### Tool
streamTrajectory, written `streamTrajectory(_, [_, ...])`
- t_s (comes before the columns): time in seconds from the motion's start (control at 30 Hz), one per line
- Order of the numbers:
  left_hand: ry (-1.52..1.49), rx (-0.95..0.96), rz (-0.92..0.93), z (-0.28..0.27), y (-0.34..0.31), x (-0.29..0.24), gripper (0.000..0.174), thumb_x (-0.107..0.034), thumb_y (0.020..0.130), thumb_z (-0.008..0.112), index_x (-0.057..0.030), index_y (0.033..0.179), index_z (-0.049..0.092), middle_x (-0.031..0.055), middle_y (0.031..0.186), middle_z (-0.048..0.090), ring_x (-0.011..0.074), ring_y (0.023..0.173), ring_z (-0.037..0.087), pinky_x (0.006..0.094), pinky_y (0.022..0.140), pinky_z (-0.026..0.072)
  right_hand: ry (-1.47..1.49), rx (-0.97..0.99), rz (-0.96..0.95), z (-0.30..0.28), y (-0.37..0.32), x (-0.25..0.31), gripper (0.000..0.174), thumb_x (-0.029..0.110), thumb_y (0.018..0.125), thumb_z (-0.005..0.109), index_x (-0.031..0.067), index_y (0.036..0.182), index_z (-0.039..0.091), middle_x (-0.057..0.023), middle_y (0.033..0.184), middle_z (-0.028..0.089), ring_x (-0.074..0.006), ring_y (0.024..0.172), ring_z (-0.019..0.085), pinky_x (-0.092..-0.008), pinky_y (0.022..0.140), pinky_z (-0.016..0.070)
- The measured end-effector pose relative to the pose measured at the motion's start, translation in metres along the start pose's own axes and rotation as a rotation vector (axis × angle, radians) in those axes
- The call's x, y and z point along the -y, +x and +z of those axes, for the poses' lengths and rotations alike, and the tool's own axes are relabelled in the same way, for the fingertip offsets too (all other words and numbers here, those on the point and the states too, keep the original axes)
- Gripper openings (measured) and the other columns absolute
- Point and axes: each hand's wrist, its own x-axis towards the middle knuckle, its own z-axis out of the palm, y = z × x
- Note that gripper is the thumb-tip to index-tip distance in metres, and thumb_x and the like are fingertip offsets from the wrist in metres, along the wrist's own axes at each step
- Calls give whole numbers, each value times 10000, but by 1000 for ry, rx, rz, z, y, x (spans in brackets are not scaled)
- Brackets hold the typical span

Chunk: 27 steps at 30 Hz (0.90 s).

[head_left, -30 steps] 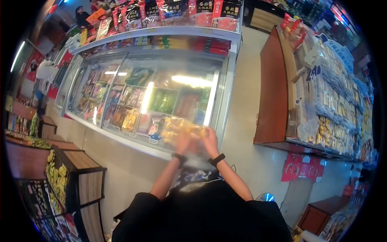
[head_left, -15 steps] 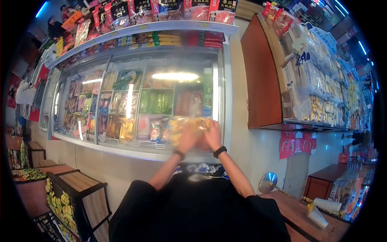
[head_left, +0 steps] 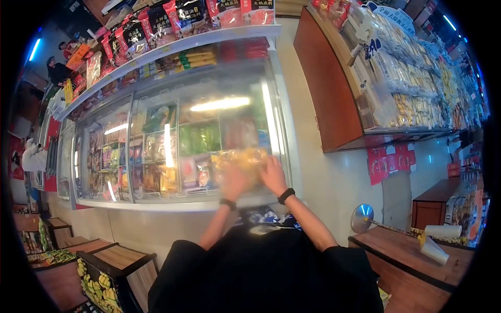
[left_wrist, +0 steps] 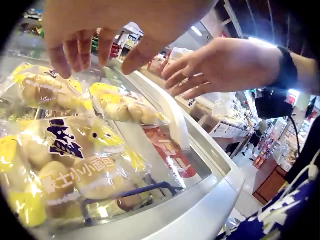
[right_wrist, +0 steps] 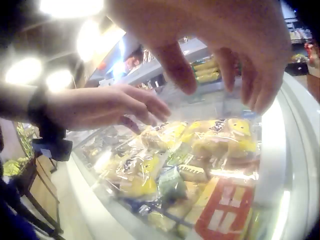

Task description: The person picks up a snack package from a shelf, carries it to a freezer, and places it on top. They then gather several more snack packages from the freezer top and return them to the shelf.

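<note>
Yellow-and-clear bread packets [left_wrist: 85, 165] lie below the fingers of both hands, at the near right part of the glass-topped freezer [head_left: 172, 206]. The left hand [head_left: 233, 180] hovers over them, fingers loosely bent and spread, thumb well apart, holding nothing. The right hand [head_left: 272, 175], beside it, also has fingers apart and slightly bent, gripping nothing; whether any fingertip brushes a packet, I cannot tell. A red packet [left_wrist: 170, 152] lies below the fingers, next to the bread. Beyond the fingertips, hot-pot base packets [head_left: 188, 13] line a shelf [head_left: 172, 46]. Right of the fingers stands a reddish-brown wooden counter [head_left: 326, 88].
</note>
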Motion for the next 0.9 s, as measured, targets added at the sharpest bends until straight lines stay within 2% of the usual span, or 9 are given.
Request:
streamTrajectory(0.07, [-12, 117, -233, -13, -14, -5, 354, -196, 809, 636, -31, 1118, 594, 220, 1108, 597, 395, 1082, 539, 486, 891, 456, 122, 124, 70, -31, -11, 2, 403, 171, 811, 645, 42, 1187, 579, -211, 1171, 559, -420, 1111, 519, -464, 968, 430])
streamTrajectory(0.1, [-106, 71, -234, -8, -26, -2, 240, -215, 823, 619, -37, 983, 618, 189, 962, 620, 379, 959, 582, 486, 772, 480, 119, 7, 31, -31, -23, -18, 339, 170, 794, 661, 37, 1102, 609, -191, 1133, 574, -394, 1090, 540, -437, 943, 450])
streamTrajectory(0.2, [108, 102, -183, -2, -58, -8, 215, -209, 830, 615, -33, 952, 634, 180, 1003, 614, 366, 931, 593, 479, 742, 489, 36, -9, 5, -67, -59, -59, 320, 141, 782, 656, 37, 1080, 609, -176, 1128, 578, -369, 1076, 556, -416, 927, 463])
streamTrajectory(0.33, [361, 125, -236, 22, -72, -12, 417, -198, 814, 623, -16, 1187, 588, 221, 1129, 586, 390, 1076, 556, 485, 875, 464, 40, 0, 89, -104, -95, -122, 308, 104, 775, 645, 46, 1077, 616, -160, 1114, 590, -356, 1061, 575, -411, 914, 474])
streamTrajectory(0.47, [236, -162, -152, 52, -86, 6, 529, -158, 825, 600, 15, 1316, 510, 254, 1256, 556, 416, 1172, 505, 480, 1011, 388, -1, -156, 72, -140, -144, -193, 285, 106, 786, 632, 53, 1066, 622, -146, 1087, 599, -356, 1012, 589, -418, 889, 485])
streamTrajectory(0.6, [-30, -144, -397, 60, -79, -72, 379, -87, 823, 581, -18, 1196, 569, 209, 1178, 582, 388, 1106, 531, 452, 968, 403, 128, -234, 167, -202, -183, -226, 255, 150, 804, 623, 61, 1043, 631, -153, 1079, 610, -347, 988, 595, -426, 877, 487])
streamTrajectory(0.73, [-505, -90, -291, 126, -65, -154, 299, -76, 814, 614, -14, 1106, 597, 131, 1046, 613, 277, 968, 602, 378, 862, 465, 3, -336, 283, -257, -216, -282, 204, 187, 811, 622, 61, 968, 658, -137, 989, 649, -336, 965, 607, -406, 835, 494])
streamTrajectory(0.77, [-364, -102, -146, 162, -58, -144, 259, -77, 837, 593, -16, 1088, 603, 126, 1003, 625, 247, 923, 610, 366, 852, 475, -5, -318, 369, -273, -223, -290, 191, 188, 813, 622, 72, 959, 664, -122, 978, 665, -312, 931, 634, -387, 807, 503])
streamTrajectory(0.9, [-640, 309, -9, 188, -41, -274, 246, -80, 910, 514, 18, 1127, 574, 104, 971, 687, 176, 875, 654, 286, 753, 508, 122, -465, 533, -305, -257, -325, 186, 162, 823, 625, 64, 976, 664, -125, 984, 682, -284, 887, 663, -368, 788, 515])
